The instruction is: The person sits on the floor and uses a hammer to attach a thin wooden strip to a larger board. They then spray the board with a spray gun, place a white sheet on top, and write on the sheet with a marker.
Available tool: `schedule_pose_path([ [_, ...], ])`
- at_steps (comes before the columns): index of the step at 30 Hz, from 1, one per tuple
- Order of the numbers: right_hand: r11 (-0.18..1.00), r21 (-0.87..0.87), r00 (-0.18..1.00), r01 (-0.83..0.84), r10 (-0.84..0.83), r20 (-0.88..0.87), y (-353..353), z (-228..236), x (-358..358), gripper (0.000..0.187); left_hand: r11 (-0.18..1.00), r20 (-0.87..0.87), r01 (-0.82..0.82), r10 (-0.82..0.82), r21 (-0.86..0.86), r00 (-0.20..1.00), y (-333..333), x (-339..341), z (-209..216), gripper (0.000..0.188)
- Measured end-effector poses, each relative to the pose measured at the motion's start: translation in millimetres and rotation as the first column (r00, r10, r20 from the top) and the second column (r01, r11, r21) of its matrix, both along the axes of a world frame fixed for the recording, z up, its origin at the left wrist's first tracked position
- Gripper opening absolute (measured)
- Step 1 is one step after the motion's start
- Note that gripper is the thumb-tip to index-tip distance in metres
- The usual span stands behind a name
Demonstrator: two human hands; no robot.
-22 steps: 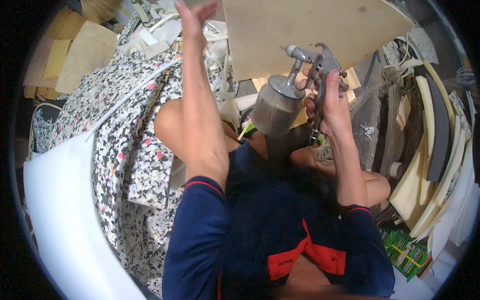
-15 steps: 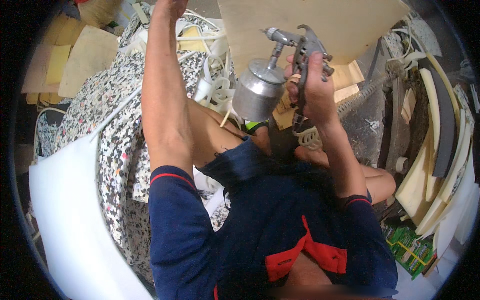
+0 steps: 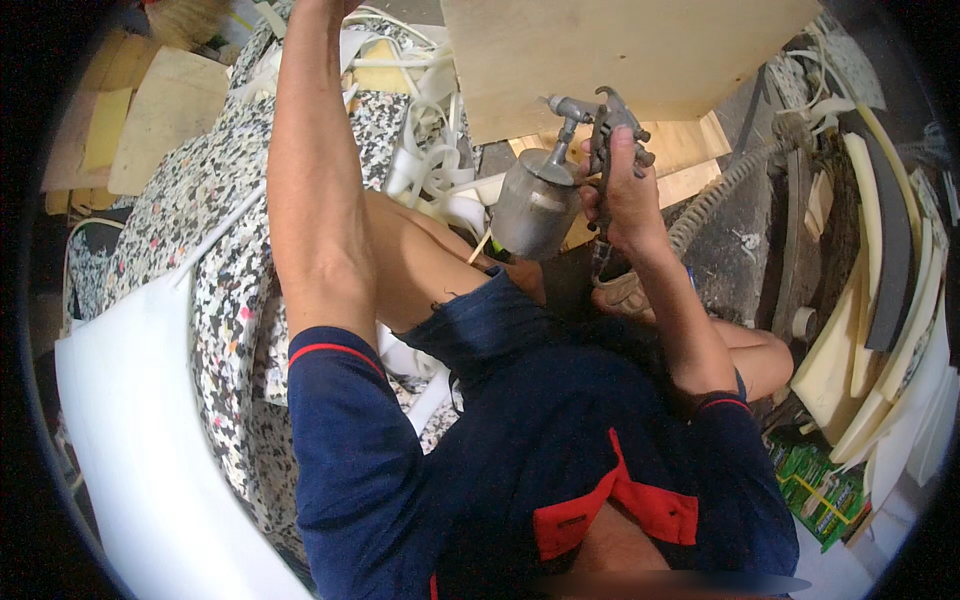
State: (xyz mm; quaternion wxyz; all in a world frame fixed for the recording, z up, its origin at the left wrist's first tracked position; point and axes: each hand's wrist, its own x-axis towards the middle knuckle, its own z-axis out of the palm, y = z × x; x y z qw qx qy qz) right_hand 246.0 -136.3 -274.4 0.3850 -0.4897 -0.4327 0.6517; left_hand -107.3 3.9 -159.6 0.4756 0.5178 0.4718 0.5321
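Observation:
In my right hand [image 3: 632, 190] is a metal spray gun [image 3: 612, 150], fingers wrapped round its handle and thumb along the back. Its silver paint cup [image 3: 535, 208] hangs below the nozzle, which points to the left. Beyond the gun stands a pale plywood board [image 3: 610, 60], its upper part cut off by the frame. My left arm reaches far forward past the board's left side. Only a sliver of my left hand [image 3: 348, 5] shows at the upper edge, with the fingers out of view.
Speckled foam [image 3: 240, 190] lies to my left, with a white sheet [image 3: 130, 430] beside it. White strips [image 3: 430, 150] tangle between the foam and the board. A coiled hose [image 3: 700, 215] runs at the right. Cream and grey foam pieces [image 3: 875, 290] lean at the far right, above green packets [image 3: 820, 490].
My right hand and the spray gun have come slightly down, nearer to me, and the cup has shifted a little right. My left arm has moved slightly left.

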Motion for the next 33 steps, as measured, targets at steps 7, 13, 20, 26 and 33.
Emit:
schedule_pose_path([
  [7,0.997,0.074,0.999,-0.031,0.032,-0.010,-1.4,7.0,7.4,0.055,1.000,-0.029,0.004,-0.004,-0.010,1.000,-7.7,3.1,6.6,0.108],
  [13,0.997,0.015,0.996,-0.077,0.076,0.046,-2.6,-28.3,11.5,0.051,1.000,-0.032,-0.003,0.003,-0.003,0.999,-7.8,-0.1,1.5,0.104],
  [20,0.998,0.055,0.998,0.039,-0.041,0.039,-2.3,-20.9,27.8,0.050,0.950,0.333,0.304,-0.266,-0.067,0.905,9.7,-27.3,-14.2,0.101],
  [26,0.985,0.147,0.996,0.087,-0.083,-0.033,-1.9,-7.6,46.3,0.051,0.999,-0.028,-0.040,0.039,-0.030,0.999,-9.2,-5.9,-8.9,0.101],
  [33,0.977,-0.003,0.973,0.214,-0.213,0.087,-0.7,-31.2,60.4,0.049,0.998,-0.146,-0.037,0.029,-0.052,0.989,-10.0,-8.2,-11.2,0.104],
])
